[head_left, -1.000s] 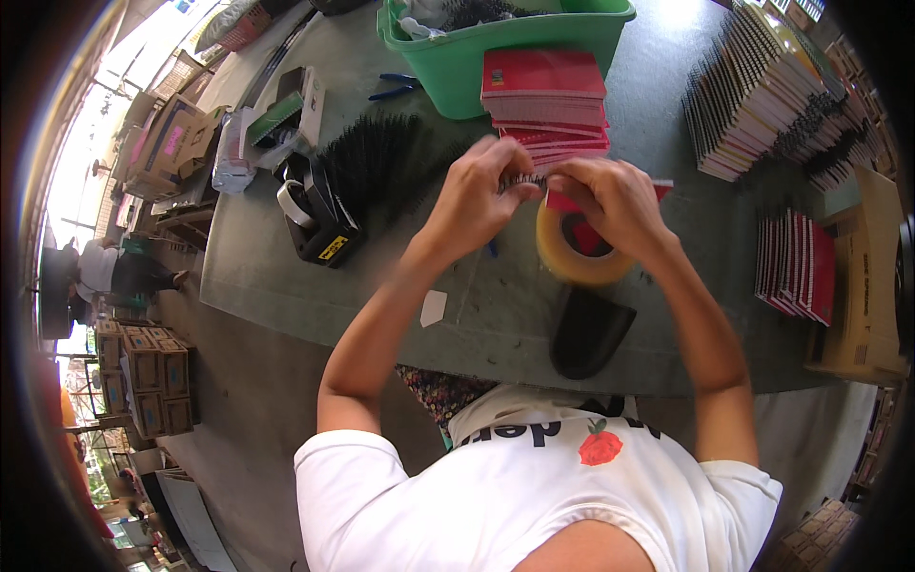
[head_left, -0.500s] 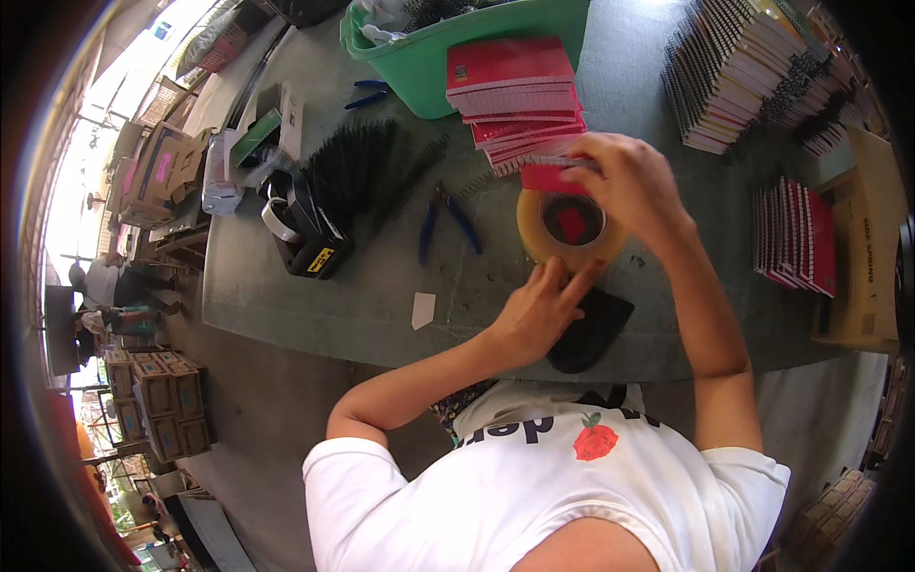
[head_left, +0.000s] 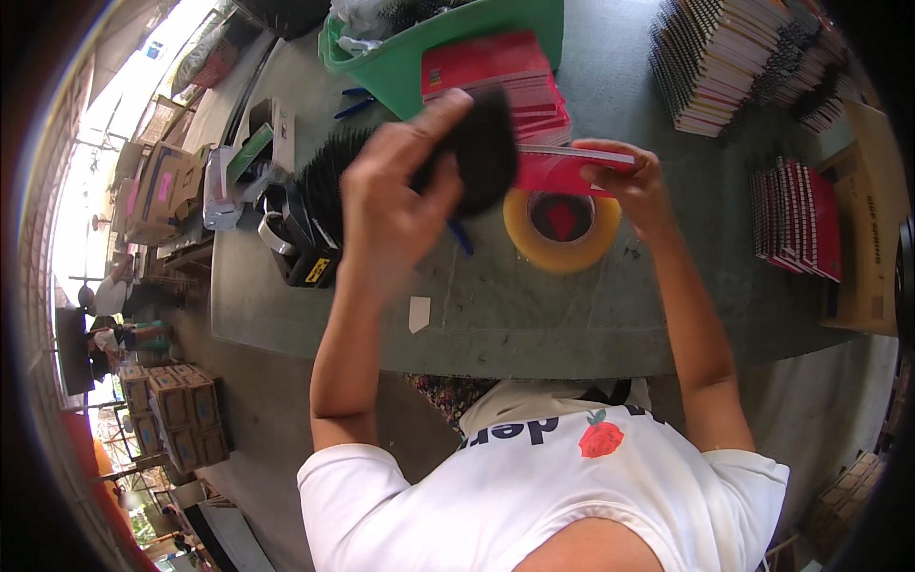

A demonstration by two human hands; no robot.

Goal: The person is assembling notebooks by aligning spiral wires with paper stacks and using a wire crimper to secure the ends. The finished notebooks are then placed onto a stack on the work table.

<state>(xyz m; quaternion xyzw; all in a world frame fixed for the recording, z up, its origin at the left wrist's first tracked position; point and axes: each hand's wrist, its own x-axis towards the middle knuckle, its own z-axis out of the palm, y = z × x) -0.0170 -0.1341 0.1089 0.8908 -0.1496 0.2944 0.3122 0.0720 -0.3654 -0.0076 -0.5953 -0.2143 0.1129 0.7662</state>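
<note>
My left hand (head_left: 391, 195), raised over the left middle of the table and blurred, is closed on a flat black piece (head_left: 488, 153) with a rounded end. My right hand (head_left: 629, 186) grips the right end of a red notebook (head_left: 548, 172), thumb on its cover, holding it above a wide roll of clear yellowish tape (head_left: 558, 255) that lies flat. Just behind the notebook rises a stack of red notebooks (head_left: 486, 59). Blue-handled pliers (head_left: 461, 238) lie partly hidden behind my left hand.
A green tub (head_left: 381, 71) stands at the back. Black spiral coils (head_left: 332, 167) and a black tape dispenser (head_left: 303, 243) lie left. At right are stacked spiral notebooks (head_left: 710, 67), red spiral notebooks (head_left: 801, 219) and a cardboard box (head_left: 863, 229). A white paper tag (head_left: 419, 313) lies near the front edge.
My left hand has taken the black piece from beside the tape roll and lifted it up and left. My right hand has shifted to the notebook's right end, with the notebook raised.
</note>
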